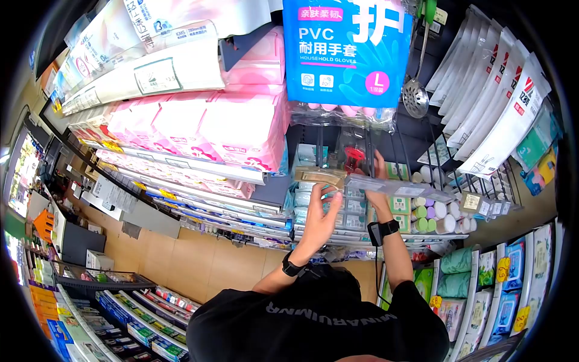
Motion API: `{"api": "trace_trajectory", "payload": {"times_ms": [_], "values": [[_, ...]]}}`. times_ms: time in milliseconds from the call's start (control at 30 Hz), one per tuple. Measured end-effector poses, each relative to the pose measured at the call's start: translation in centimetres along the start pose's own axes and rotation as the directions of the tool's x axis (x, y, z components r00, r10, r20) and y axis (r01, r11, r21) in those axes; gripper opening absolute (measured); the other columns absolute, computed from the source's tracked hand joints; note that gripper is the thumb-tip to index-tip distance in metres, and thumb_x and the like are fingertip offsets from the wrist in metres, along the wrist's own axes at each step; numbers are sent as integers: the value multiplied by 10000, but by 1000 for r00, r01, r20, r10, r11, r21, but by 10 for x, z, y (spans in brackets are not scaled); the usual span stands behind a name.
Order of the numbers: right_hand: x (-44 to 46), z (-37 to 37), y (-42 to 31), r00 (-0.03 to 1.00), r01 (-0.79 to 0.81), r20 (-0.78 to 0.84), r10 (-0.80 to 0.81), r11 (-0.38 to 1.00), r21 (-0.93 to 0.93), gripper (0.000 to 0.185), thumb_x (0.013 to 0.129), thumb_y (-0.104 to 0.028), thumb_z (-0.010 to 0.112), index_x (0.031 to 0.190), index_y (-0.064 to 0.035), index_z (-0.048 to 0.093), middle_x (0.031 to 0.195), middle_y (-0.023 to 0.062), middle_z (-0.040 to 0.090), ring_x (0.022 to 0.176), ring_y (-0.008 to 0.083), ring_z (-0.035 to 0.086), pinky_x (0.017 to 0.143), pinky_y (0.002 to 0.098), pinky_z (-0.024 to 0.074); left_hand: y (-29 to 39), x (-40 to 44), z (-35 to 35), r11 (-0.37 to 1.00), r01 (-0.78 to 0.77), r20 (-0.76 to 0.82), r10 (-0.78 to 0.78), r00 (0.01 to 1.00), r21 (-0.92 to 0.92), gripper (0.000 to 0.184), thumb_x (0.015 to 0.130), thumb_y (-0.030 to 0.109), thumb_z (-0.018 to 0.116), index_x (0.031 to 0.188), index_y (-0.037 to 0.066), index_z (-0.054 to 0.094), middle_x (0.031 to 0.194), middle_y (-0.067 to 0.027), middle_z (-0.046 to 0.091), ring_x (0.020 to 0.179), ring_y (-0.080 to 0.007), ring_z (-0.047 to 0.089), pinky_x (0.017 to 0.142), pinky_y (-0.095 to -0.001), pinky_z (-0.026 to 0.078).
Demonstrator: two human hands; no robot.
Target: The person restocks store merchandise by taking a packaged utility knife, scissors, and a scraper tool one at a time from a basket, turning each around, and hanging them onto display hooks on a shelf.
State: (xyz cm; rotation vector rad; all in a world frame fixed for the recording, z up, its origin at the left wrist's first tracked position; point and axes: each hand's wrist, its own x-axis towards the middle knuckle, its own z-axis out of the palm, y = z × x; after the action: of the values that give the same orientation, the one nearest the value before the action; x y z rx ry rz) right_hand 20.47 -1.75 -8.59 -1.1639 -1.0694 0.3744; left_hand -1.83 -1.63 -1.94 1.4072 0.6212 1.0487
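Count 2 bare hands reaching in at the rack, with 2 black wristbands (292,265), 1 per wrist. See the left hand (321,216) with thumb spread from the fingers, fingertips at the lower edge of 1 beige packet (319,175); cannot tell whether pinching or only touching. See the right hand (377,198) with fingers pointing up, partly behind a clear label strip (416,189); cannot tell whether wide, narrow or holding anything. Find 1 red item (354,158) above and between the hands, just left of the right fingers.

Directly above the grip, read on 1 blue glove pack (338,72): "PVC", "耐用手套", "HOUSEHOLD GLOVES", "亲肤柔韧", a large "护", and "L" in a pink circle. Up and right of the grip, note 1 metal skimmer (415,98); farther right, white packs (509,120) with red and black marks, too overlapped to count. Left of the grip, find many pink packs (211,130); above those, read "KMS" on white packaging (175,63). Right of the grip, count at least 3 green-ended containers (431,225) and 2 purple.
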Motion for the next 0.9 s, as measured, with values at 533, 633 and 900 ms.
{"api": "trace_trajectory", "payload": {"times_ms": [533,633,900], "values": [[-157,-65,-135,960,-273,-71,271,962,-18,613,901,-27,680,1444,-42,396,1432,131,484,1232,227,543,991,362,460,-14,-41,44,994,83,238,-64,969,-68,317,1037,250,524,1276,43,523,1286,-103,584,1159,-203,577,981,-348,444],[-200,-84,-167,934,-325,-156,320,946,-8,566,913,-18,655,1429,-39,424,1412,131,500,1177,206,575,969,339,465,-9,-63,69,989,126,347,-93,933,-75,312,1035,256,533,1267,47,538,1271,-95,600,1155,-194,578,964,-339,452],[-300,-115,-244,805,-318,-542,241,947,-51,630,913,-24,638,1472,-38,346,1376,117,492,1054,167,585,889,296,479,4,-130,148,968,243,682,-133,719,-67,309,1059,271,464,1266,57,548,1325,-77,578,1170,-186,568,977,-334,423]]}}
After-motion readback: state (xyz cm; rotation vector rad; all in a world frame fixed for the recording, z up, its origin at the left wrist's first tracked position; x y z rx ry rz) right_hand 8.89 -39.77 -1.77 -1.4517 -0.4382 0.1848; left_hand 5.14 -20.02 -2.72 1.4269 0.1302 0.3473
